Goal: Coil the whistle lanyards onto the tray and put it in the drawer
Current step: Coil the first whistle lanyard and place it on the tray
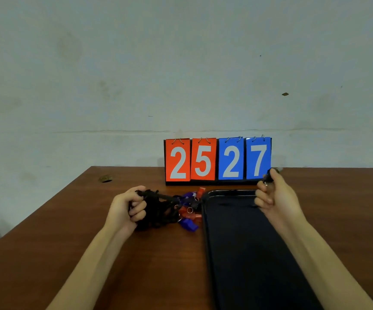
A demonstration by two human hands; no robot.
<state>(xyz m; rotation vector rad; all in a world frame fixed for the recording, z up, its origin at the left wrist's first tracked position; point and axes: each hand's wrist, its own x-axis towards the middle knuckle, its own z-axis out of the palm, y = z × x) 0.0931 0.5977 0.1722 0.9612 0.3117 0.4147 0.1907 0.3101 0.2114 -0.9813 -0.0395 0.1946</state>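
My left hand (126, 209) curls tight around a tangled bundle of black lanyards (156, 209) lying on the wooden table (91, 242). Just right of the bundle, red and blue whistles (188, 217) lie heaped against the left rim of the black tray (248, 253). Behind them a flip scoreboard (218, 161) reads 25 27. My right hand (275, 198), over the tray's far right corner, has its fingers curled. Thumb and forefinger pinch a small black object (268, 176), too small to name.
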